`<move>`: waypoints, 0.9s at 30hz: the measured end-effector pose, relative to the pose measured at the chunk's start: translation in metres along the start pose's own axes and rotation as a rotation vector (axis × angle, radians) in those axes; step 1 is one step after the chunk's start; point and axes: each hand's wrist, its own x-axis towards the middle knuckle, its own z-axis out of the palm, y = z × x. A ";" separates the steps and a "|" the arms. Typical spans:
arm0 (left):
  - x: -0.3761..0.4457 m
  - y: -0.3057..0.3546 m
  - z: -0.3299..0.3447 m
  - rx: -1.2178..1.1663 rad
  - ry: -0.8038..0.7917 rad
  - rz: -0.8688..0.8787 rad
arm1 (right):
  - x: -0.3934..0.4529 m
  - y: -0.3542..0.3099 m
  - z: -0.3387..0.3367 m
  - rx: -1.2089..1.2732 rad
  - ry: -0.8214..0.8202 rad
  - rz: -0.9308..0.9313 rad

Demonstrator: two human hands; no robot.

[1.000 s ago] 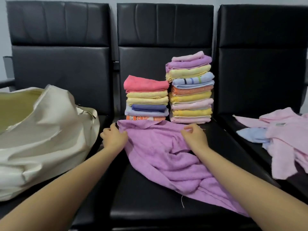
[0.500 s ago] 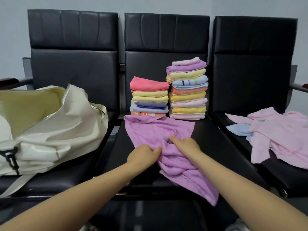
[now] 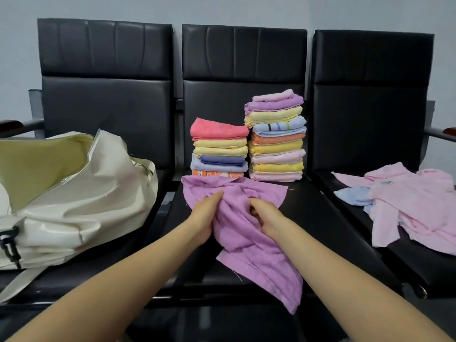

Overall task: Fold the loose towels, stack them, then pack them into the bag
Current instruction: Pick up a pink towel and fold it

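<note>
Both bare forearms reach forward and converge. The left hand [image 3: 206,213] and right hand [image 3: 267,215] sit close together, fingers curled, each gripping bunched purple towel [image 3: 246,233].

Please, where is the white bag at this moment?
In the head view, the white bag lies open on the left chair seat, on the person's left, beside the middle seat where both hands hold the purple towel.

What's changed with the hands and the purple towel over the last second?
Both hands came back from the purple towel's far corners to its middle. The left hand and right hand now grip bunched cloth there, close together, and its near end hangs over the seat edge. The two folded stacks, bag and loose pink towels stayed put.
</note>
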 end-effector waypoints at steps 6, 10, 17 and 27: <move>-0.002 -0.003 -0.006 0.076 -0.029 -0.107 | -0.006 0.003 0.004 0.128 -0.102 0.142; -0.004 -0.012 -0.011 0.128 -0.051 -0.092 | -0.002 0.001 0.002 0.221 -0.123 0.113; 0.008 -0.012 -0.027 -0.015 -0.017 -0.030 | -0.010 -0.003 0.002 0.300 -0.125 -0.034; 0.041 0.025 -0.090 -0.083 0.329 0.119 | -0.004 -0.042 -0.092 0.767 0.157 -0.270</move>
